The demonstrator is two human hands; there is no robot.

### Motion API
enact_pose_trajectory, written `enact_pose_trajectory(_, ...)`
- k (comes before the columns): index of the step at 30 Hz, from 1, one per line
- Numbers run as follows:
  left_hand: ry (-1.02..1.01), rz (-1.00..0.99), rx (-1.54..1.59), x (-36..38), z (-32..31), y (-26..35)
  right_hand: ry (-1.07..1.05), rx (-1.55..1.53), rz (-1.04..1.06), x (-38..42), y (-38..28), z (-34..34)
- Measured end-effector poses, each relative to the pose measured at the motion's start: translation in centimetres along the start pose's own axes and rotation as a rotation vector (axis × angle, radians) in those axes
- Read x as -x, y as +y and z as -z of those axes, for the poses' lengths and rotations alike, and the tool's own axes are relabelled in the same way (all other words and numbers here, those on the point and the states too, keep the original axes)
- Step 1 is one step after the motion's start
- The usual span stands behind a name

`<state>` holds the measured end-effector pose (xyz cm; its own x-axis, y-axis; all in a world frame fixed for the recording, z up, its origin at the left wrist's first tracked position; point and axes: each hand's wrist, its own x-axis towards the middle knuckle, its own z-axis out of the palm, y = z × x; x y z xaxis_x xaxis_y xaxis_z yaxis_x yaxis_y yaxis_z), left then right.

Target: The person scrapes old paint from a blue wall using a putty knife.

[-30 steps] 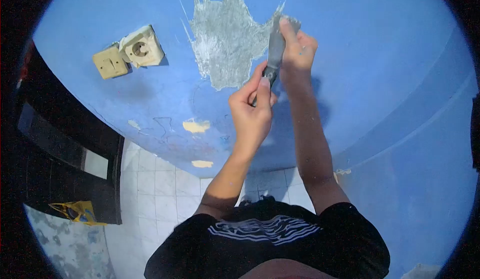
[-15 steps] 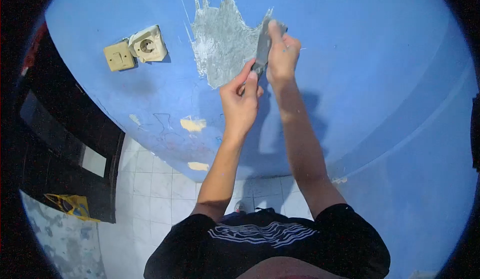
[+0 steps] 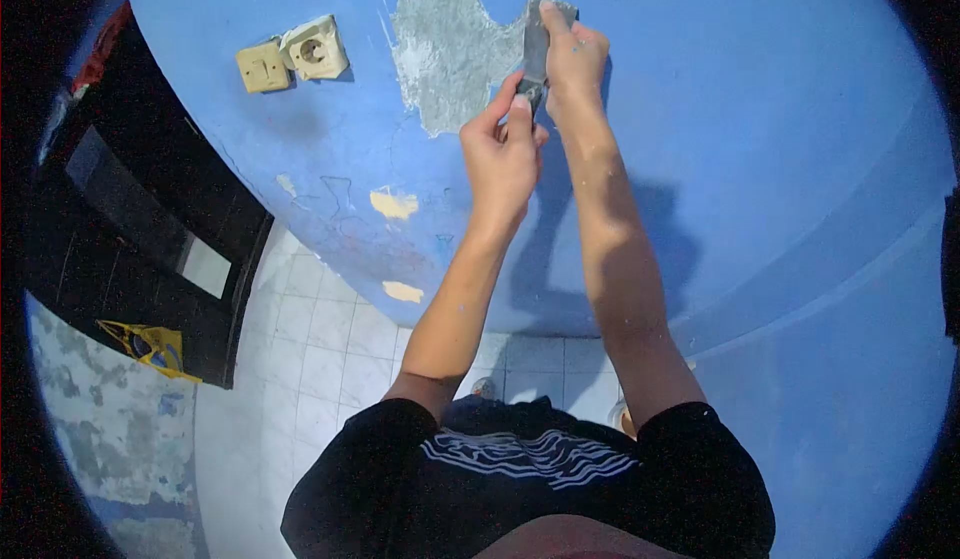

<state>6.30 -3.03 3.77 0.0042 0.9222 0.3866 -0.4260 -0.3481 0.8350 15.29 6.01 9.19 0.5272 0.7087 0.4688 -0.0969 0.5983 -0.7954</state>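
Against a blue wall (image 3: 740, 109), a flat grey scraper (image 3: 536, 54) rests at the right edge of a rough grey patch (image 3: 450, 54) of bare plaster. My left hand (image 3: 500, 164) is closed, pinching the scraper's dark lower end between thumb and fingers. Higher up, my right hand (image 3: 578, 67) grips the blade from its right side, thumb lying near the top of it. The right fingers behind the blade are partly hidden, and so is the edge touching the wall.
Left of the patch are a yellowed light switch (image 3: 264, 67) and a loose-looking socket (image 3: 315, 49). Chipped cream spots (image 3: 394, 204) mark the wall lower down. A dark door (image 3: 130, 189), a yellow bag (image 3: 150, 347) and white floor tiles (image 3: 320, 349) lie at the left and below.
My view has tilted, so the wall and patch sit higher in it. Both hands and the scraper stay by the patch's right edge, the scraper shifted only slightly.
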Motion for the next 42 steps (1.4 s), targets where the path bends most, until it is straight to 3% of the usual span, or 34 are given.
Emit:
enact_pose_trajectory(3,-0.046,0.011,0.026,0.7,2.4,-0.2,-0.088,-0.075,-0.042,1.5,2.0,0.7)
enact_pose_trajectory(5,-0.065,-0.003,0.009,1.7,4.6,-1.4,-0.256,0.142,0.013,3.1,4.4,0.5)
enact_pose_trajectory(6,-0.035,-0.025,0.042,2.0,5.4,-2.2,-0.274,0.184,-0.102,4.9,3.9,0.3)
enact_pose_trajectory(10,-0.032,-0.015,0.048,2.0,7.1,-2.8,-0.095,0.093,0.083,6.4,7.0,-1.4)
enact_pose_trajectory(14,-0.038,-0.062,-0.058,0.4,7.2,-2.9,0.006,0.156,0.097,6.7,7.3,-1.6)
enact_pose_trajectory(17,0.021,-0.068,-0.082,0.1,6.0,-2.4,0.012,0.066,0.056,4.4,6.0,-2.1)
enact_pose_trajectory(24,0.064,-0.026,-0.098,0.8,6.8,-3.0,0.025,0.215,0.106,5.0,6.2,-2.3)
enact_pose_trajectory(27,0.033,-0.117,-0.088,-0.1,6.1,-2.4,0.038,0.161,0.121,4.9,5.6,-2.6)
enact_pose_trajectory(30,0.061,-0.058,-0.047,0.9,6.8,-3.2,-0.076,0.112,0.038,6.0,7.3,-1.0)
enact_pose_trajectory(32,0.093,-0.049,-0.094,1.5,7.3,-3.6,-0.341,-0.130,-0.110,8.3,7.4,1.3)
enact_pose_trajectory(35,0.091,-0.136,-0.131,0.4,5.2,-1.9,-0.569,0.149,-0.153,11.9,15.1,11.4)
enact_pose_trajectory(36,0.095,-0.110,-0.080,0.7,4.8,-1.6,-0.663,0.420,-0.199,13.8,20.1,18.0)
enact_pose_trajectory(37,0.087,-0.122,-0.081,0.5,5.1,-1.6,-0.502,0.586,-0.501,17.3,22.4,21.0)
enact_pose_trajectory(38,0.088,-0.086,-0.086,0.7,5.9,-2.0,-0.728,1.104,-0.159,22.4,32.8,31.5)
enact_pose_trajectory(39,0.097,-0.048,-0.083,1.1,6.4,-2.7,-1.064,1.585,-0.279,28.6,35.0,37.4)
enact_pose_trajectory(42,0.092,-0.072,-0.106,0.9,6.7,-3.6,-1.005,1.570,-0.279,33.4,32.0,39.5)
